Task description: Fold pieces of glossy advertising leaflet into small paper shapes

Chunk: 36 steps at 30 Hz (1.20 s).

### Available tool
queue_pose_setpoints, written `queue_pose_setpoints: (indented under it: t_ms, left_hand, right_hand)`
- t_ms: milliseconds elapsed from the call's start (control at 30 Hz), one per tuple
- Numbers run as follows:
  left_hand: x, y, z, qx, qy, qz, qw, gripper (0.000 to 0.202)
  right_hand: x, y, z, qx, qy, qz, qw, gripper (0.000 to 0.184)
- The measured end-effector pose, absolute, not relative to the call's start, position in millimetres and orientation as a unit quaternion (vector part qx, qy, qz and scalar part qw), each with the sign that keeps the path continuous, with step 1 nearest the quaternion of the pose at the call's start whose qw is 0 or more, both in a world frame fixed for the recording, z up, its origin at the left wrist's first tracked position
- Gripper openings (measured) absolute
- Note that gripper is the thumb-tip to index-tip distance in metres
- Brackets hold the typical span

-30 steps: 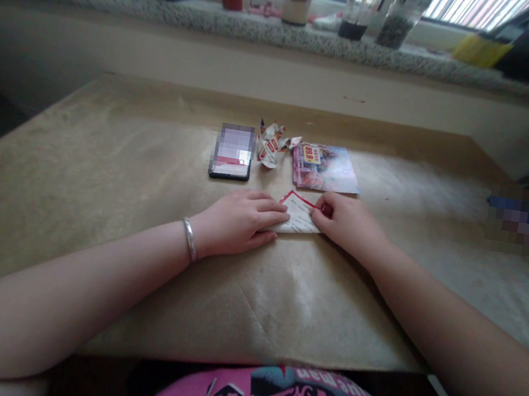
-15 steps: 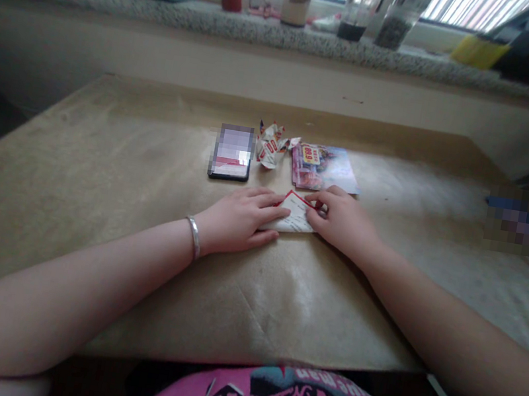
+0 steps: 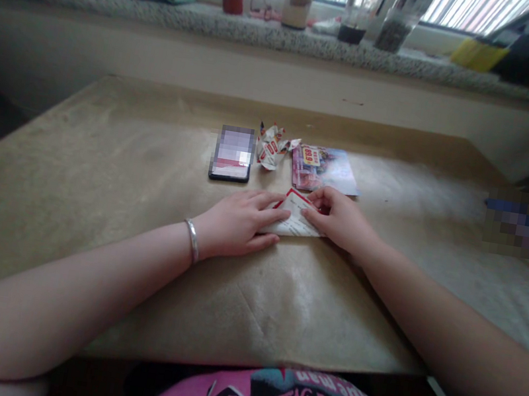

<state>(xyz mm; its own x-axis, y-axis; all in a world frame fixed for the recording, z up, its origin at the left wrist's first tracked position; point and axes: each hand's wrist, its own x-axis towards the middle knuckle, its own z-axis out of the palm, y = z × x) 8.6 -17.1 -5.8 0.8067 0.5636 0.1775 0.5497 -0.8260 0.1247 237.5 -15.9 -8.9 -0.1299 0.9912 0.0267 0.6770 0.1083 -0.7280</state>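
From where I stand, the right hand [image 3: 336, 216] has just slid in a little, toward nine o'clock, so its thumb and finger are closer to the top point of the paper [image 3: 297, 225]. I think that means the slanted red edge is now being pinched nearer its tip. The left hand [image 3: 238, 220] has hardly moved: it lies flat, fingers a bit apart, on the paper's nine o'clock side. The right hand is narrow, holding the paper at three o'clock. The paper sits on the counter [image 3: 150, 160], between the two hands. I count one paper, two hands and one bangle [image 3: 191, 240]. Going round from the paper, there is one phone [image 3: 233, 153] at ten o'clock, one crumpled wrapper [image 3: 269, 148] at eleven, and one pile of cards [image 3: 339, 170] at one. How many cards, I cannot tell.
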Motion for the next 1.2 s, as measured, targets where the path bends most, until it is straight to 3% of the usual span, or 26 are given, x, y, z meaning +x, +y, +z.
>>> queue_pose_setpoints:
  t_ms: [367,533,733,1200]
  left_hand:
    - [14,-11,-6,0.833,0.377,0.282,0.291,0.02]
    - [21,-6,-10,0.699,0.437,0.363,0.435,0.038]
    - [25,-9,0,0.659,0.446,0.369,0.48,0.016]
    - [27,-15,-4,0.596,0.43,0.434,0.521,0.024]
  right_hand:
    - [230,-19,-8,-0.532,-0.694,0.362,0.324,0.016]
    - [226,-21,-11,-0.494,-0.712,0.365,0.34,0.019]
    - [220,-29,-5,-0.482,-0.744,0.301,0.353,0.016]
    - [214,-33,-7,-0.468,-0.742,0.264,0.401,0.016]
